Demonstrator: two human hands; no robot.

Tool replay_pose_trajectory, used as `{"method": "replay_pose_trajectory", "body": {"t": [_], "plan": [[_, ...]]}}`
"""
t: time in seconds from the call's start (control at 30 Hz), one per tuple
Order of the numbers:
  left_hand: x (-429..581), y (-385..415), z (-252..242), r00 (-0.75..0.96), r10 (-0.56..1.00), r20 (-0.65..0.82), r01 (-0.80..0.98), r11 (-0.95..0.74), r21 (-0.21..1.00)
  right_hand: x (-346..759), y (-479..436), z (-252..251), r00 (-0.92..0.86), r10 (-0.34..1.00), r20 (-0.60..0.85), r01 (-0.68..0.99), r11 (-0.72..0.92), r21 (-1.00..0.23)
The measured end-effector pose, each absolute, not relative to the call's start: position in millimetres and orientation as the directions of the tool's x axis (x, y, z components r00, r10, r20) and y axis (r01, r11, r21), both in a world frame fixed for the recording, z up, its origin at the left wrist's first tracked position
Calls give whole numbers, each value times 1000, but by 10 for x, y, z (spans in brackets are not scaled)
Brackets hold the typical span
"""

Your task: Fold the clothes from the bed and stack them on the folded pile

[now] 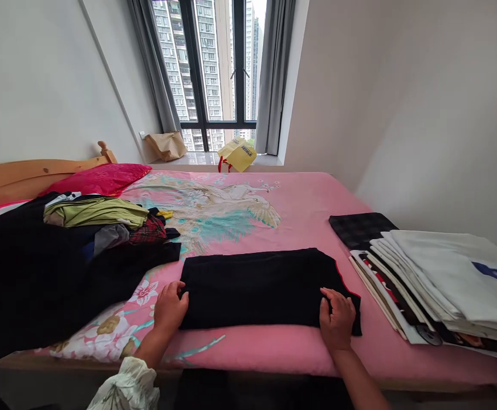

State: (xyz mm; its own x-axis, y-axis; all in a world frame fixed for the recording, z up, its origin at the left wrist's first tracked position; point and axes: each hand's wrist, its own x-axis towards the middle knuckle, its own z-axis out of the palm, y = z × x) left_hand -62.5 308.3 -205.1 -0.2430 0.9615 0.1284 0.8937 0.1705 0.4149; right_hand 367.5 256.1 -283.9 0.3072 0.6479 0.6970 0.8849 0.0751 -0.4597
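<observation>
Reaching to both ends of a black garment (pixel 252 290)

In the head view, spreads the garment flat and long across the lower centre of the frame, with a red trim along the right end. Comes in from the lower left with the left hand (pixel 171 304), with the forearm slanting up and rightward out of a white gathered sleeve (pixel 126 387). Turns the back of that hand upward, curls the fingers toward the thumb and touches the garment's left edge with the tips. Cannot tell there whether cloth is pinched.

Comes in from the lower right with the right hand (pixel 337 319), with a bare forearm slanting up and leftward. Lays this hand over the garment near the lower right end, back upward, with bent fingers and the thumb beside them, pointing up the frame. Cannot tell here either whether fabric is gripped or only pressed.

Shows beneath all this a pink bed (pixel 300 199). Heaps loose clothes (pixel 98 213) at the left of the frame, close to the left hand, and stacks folded clothes (pixel 445 267) at the right, beyond the right hand. Places a red pillow (pixel 103 179) at the upper left, and a yellow bag (pixel 239 154) at the upper centre, below the window (pixel 208 62).
</observation>
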Motion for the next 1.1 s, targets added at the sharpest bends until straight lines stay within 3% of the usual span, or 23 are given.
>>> {"method": "replay_pose_trajectory", "body": {"t": [0.1, 0.2, 0.43, 0.57, 0.63, 0.73, 0.83, 0.93, 1.03, 1.1], "plan": [[-408, 3117, -2035, 36, 931, 363, 907, -183, 379, 3692, 2564, -2867, 293, 639, 711, 895, 79, -440], [-203, 3204, -2045, 277, 871, 405, 877, -402, 264, 3662, 2558, -2804, 266, 639, 722, 899, 106, -426], [-66, 3526, -2076, 236, 958, 163, 965, -251, 74, 2785, 2842, -1864, 138, 803, 580, 809, 247, -534], [-45, 3572, -2190, 117, 992, 36, 993, -118, 16, 2354, 3300, -1706, -131, 895, 427, 834, 332, -440], [-52, 3551, -2301, 60, 998, 7, 998, -60, 13, 2389, 3487, -1907, -154, 955, 252, 884, 247, -396], [-54, 3509, -2441, 43, 999, 25, 998, -44, 34, 2612, 3618, -2316, 16, 998, 56, 936, 4, -353], [-41, 3478, -2446, 18, 998, 59, 995, -24, 98, 2759, 3622, -2570, 55, 996, 69, 949, -31, -314], [-116, 3484, -2322, -201, 973, 114, 953, 168, 251, 2757, 3601, -2645, 65, 993, 95, 957, -35, -289], [-363, 3516, -2145, -472, 882, -9, 779, 422, 464, 2730, 3594, -2682, 58, 989, 138, 959, -17, -284], [-567, 3536, -2040, -498, 856, -135, 691, 487, 534, 2732, 3596, -2722, 47, 984, 173, 957, 5, -289]]}}
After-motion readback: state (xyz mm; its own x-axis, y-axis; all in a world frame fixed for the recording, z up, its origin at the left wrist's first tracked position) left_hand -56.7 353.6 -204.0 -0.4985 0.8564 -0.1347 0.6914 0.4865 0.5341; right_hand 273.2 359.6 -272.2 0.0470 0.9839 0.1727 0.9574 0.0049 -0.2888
